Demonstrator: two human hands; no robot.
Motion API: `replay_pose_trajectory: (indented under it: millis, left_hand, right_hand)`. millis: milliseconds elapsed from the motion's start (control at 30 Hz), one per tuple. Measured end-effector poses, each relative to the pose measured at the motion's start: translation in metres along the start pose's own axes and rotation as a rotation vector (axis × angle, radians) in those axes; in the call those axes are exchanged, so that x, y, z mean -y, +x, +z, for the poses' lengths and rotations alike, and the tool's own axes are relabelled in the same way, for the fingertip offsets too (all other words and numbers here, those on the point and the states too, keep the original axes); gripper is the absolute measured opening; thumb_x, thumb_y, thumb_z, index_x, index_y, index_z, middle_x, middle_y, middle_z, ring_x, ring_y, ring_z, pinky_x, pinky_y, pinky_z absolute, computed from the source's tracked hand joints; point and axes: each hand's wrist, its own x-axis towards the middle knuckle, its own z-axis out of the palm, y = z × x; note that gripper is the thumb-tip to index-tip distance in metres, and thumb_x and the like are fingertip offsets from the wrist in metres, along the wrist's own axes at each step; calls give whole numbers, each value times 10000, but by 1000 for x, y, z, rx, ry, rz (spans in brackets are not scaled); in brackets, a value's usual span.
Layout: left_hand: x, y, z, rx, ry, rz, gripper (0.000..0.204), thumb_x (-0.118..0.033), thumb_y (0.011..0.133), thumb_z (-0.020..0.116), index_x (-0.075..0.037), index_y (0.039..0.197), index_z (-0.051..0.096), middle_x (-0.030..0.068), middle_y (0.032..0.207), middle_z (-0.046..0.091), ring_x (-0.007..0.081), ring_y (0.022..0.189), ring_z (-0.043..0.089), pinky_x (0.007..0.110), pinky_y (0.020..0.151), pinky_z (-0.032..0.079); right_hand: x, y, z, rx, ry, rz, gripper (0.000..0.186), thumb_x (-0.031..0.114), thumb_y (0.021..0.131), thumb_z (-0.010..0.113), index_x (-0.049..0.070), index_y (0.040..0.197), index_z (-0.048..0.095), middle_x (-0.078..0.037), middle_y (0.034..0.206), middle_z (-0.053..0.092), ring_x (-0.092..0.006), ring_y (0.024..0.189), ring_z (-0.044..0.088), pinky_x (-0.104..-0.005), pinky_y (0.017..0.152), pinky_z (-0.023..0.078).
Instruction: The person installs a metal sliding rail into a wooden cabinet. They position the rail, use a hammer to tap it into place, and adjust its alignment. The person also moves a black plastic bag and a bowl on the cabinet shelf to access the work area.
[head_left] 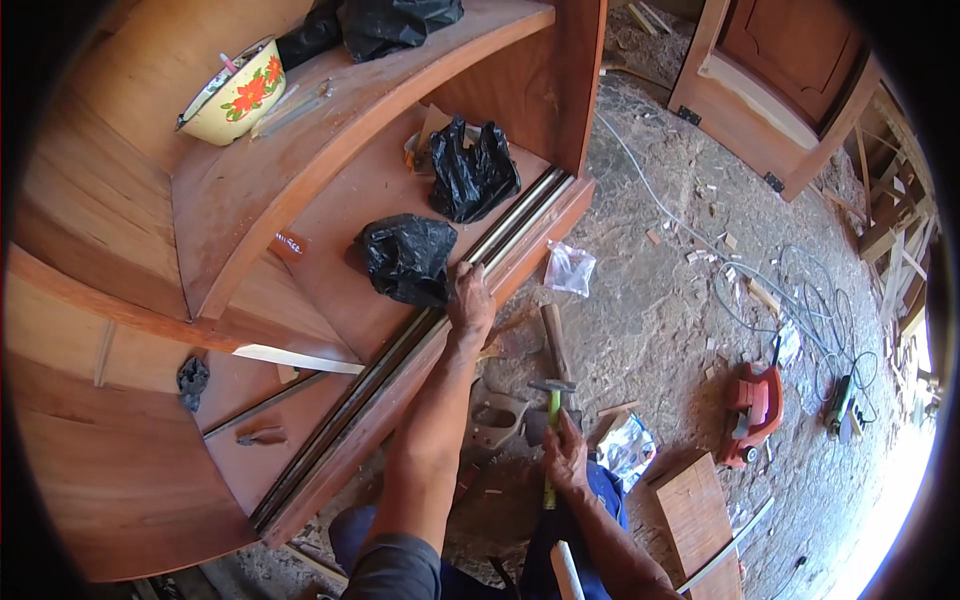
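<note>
My right hand (567, 457) is wrapped round the green handle of a hammer (552, 386), its head raised above the floor. My left hand (472, 298) rests on the metal rails (385, 345) along the front edge of a brown wooden cabinet (570, 205). Its fingers are bent closed at the rail, and whatever they pinch is too small or hidden to name. Just beside that hand a black plastic bag (405, 258) sits on the cabinet board, with a second black bag (475, 170) beyond it.
A flowered enamel bowl (235, 95) stands on the upper curved shelf. On the littered floor are a clear plastic bag (570, 268), a saw handle (496, 414), a red power tool (752, 415), a coiled cable (820, 310) and a wooden board (697, 515). A panelled door (780, 90) stands far right.
</note>
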Motion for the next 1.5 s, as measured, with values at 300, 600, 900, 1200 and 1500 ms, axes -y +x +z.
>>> replay_pose_trajectory:
  millis: [300,600,900,1200,1500]
  left_hand:
    - [34,11,-38,-71,132,412,484,-213,948,684,-60,1401,611,191,1486,516,431,1375,465,543,1160,367]
    - [73,56,-76,114,-29,148,649,-505,985,585,-143,1517,501,214,1471,572,408,1346,556,527,1077,466]
    - [54,-6,-17,84,224,57,635,-479,990,606,-161,1531,506,119,1627,414,394,1508,346,557,1204,303]
    - [39,0,-23,136,247,19,586,-428,1009,588,-154,1519,502,115,1617,406,387,1491,362,561,1183,317]
    - [5,-19,-16,71,254,82,484,-193,994,602,-109,1464,521,132,1569,461,392,1485,368,601,1184,301]
  right_hand:
    - [1,3,-7,16,6,-24,580,221,1034,614,-8,1542,451,6,754,579,-72,673,519,-278,584,454]
    - [-8,8,1,1,130,31,571,204,1036,609,-16,1539,453,23,771,552,-73,665,492,-265,571,428]
    - [-8,2,-4,51,102,92,631,255,1032,618,16,1576,405,-2,760,581,-79,574,528,-273,508,458]
    - [-7,6,-3,32,88,46,624,247,1039,598,7,1580,397,-2,752,581,-77,597,531,-274,527,462]
    - [5,5,-2,5,-56,15,608,241,1012,618,-28,1531,453,-86,811,639,-145,701,600,-338,628,499]
